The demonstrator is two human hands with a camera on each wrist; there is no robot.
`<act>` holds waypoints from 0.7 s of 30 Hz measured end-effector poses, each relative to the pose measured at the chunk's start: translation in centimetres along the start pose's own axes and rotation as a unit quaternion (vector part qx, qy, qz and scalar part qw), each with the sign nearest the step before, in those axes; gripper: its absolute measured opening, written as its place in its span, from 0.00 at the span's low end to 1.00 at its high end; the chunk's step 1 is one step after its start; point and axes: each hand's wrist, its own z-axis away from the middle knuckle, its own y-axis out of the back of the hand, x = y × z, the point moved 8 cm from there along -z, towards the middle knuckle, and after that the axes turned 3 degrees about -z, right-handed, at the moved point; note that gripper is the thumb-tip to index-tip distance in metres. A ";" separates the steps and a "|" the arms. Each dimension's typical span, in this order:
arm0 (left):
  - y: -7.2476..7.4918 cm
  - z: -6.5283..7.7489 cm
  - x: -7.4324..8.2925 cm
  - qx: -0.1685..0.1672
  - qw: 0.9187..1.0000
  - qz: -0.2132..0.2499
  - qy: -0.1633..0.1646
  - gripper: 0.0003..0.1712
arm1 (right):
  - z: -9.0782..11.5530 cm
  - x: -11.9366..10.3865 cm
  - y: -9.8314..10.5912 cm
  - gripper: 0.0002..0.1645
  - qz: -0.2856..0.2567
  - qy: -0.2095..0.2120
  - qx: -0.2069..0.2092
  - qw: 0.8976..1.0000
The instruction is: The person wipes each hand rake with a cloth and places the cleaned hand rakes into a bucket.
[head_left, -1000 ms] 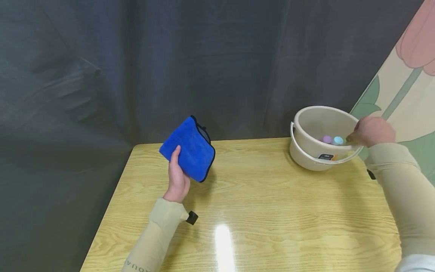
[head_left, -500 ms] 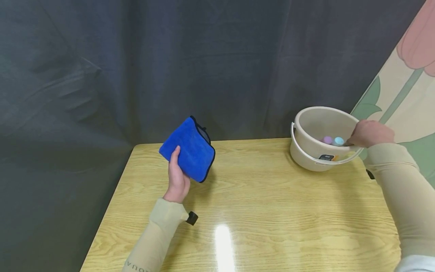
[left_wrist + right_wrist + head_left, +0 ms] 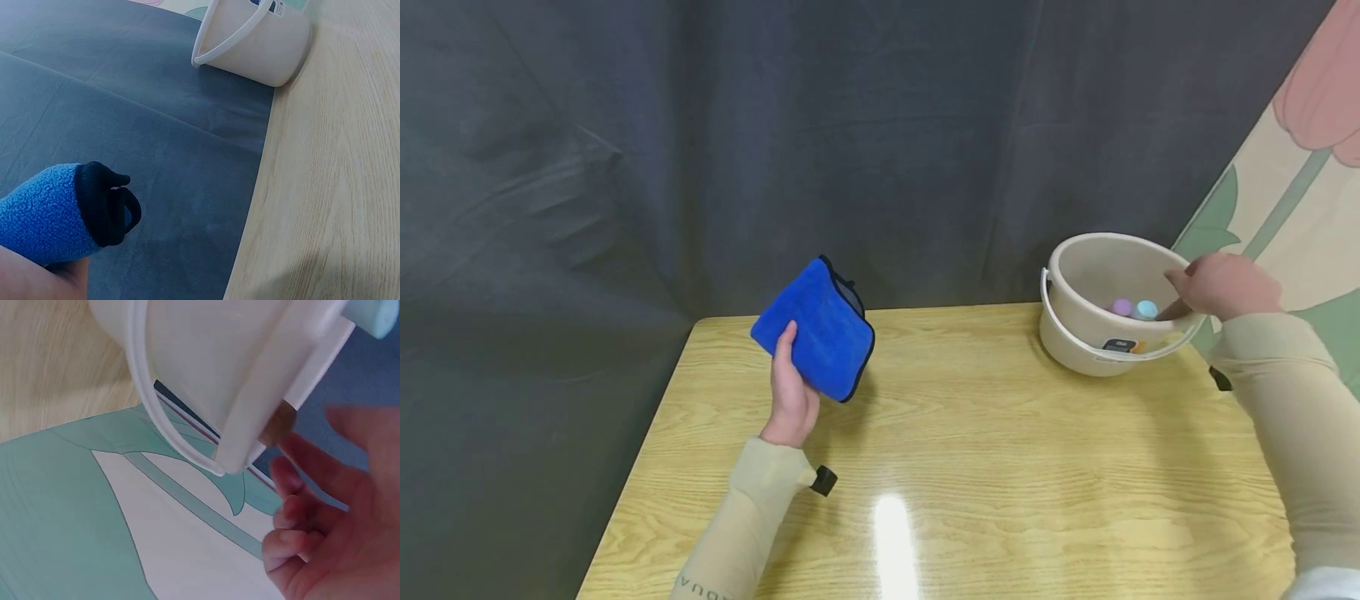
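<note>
My left hand [image 3: 793,400] holds a folded blue cloth [image 3: 820,329] with black edging above the table, thumb across its face. In the left wrist view the cloth [image 3: 47,215] appears as a rolled fold with a black rim. At the right, my right hand [image 3: 1232,287] is over the near right rim of a beige bucket [image 3: 1078,304]. A brown, wood-like end [image 3: 278,425] shows at the rim in the right wrist view, close to the index fingertip; the thumb stands apart. Purple [image 3: 1121,307] and light blue [image 3: 1144,310] tops show inside the bucket. Their lower parts are hidden.
The bucket's white handle [image 3: 1075,342] hangs down on its near side. A wood-grain table [image 3: 970,450] lies below both hands. Behind it hangs a dark cloth [image 3: 865,150], and a flower-patterned surface [image 3: 1292,192] borders the right.
The right hand dips slightly toward the bucket, then rises a little, its thumb now spread. A brown piece shows below that hand inside the bucket. The left hand and blue cloth stay still.
</note>
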 end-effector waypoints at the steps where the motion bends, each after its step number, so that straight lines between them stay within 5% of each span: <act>1: 0.0 0.0 0.0 0.000 1.000 -0.001 0.000 0.37 | 0.0 0.1 0.4 0.38 -0.003 -0.002 0.019 1.000; 9: 0.1 0.1 0.2 0.002 1.000 -0.002 0.008 0.38 | 0.8 -0.1 3.3 0.40 -0.110 -0.019 0.110 0.988; 17: 0.2 0.1 0.4 0.004 1.000 0.005 0.004 0.37 | 2.9 -0.9 6.3 0.36 -0.200 -0.043 0.201 0.958; 21: 0.5 -0.1 0.5 0.006 1.000 0.013 -0.004 0.36 | 4.0 -1.4 6.9 0.24 -0.270 -0.053 0.216 0.937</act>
